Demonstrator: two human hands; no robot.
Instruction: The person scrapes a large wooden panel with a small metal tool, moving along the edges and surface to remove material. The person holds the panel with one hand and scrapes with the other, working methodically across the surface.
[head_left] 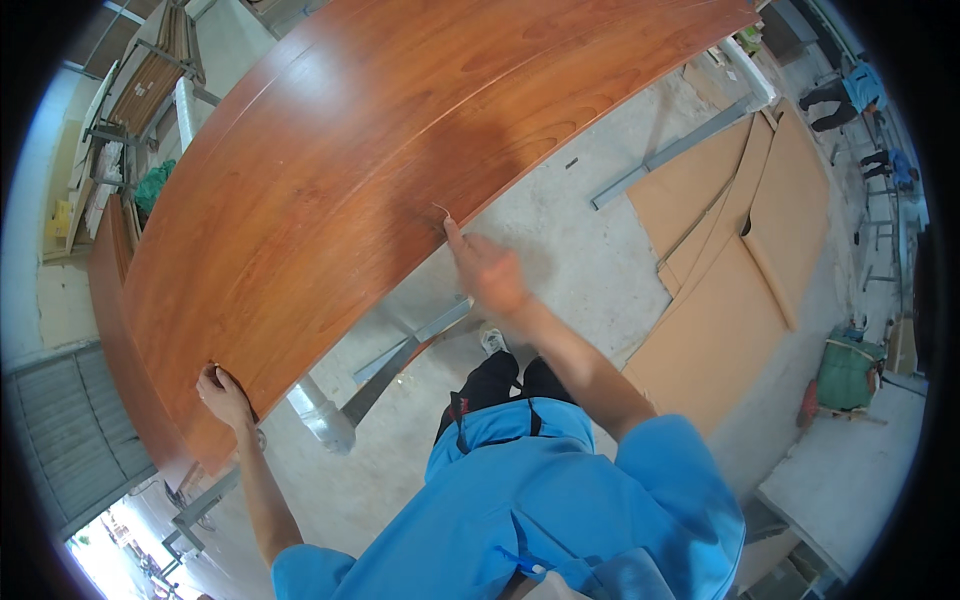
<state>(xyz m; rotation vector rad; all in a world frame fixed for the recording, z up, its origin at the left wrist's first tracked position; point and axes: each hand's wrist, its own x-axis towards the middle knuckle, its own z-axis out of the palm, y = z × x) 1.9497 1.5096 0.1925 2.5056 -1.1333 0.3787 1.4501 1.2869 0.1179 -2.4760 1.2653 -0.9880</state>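
A large reddish-brown wood-grain panel (300, 220) lies raised in front of me, running from near left to far right. My right hand (487, 270) is at its near edge, fingers closed and index finger stretched to the edge. A thin, pale, curled strip (440, 209) shows at that fingertip and appears pinched there. Toward the panel's near left end, my left hand (226, 396) rests on the surface with its fingers bent together. Something small and dark shows at those fingertips, too small to name.
Metal supports (410, 350) stand under the panel, one leg wrapped in clear film (322, 415). Brown cardboard sheets (720, 280) lie on the floor at right. A green bundle (848, 372) sits farther right. Two people (862, 88) are at the far right. Boards (150, 90) lean at far left.
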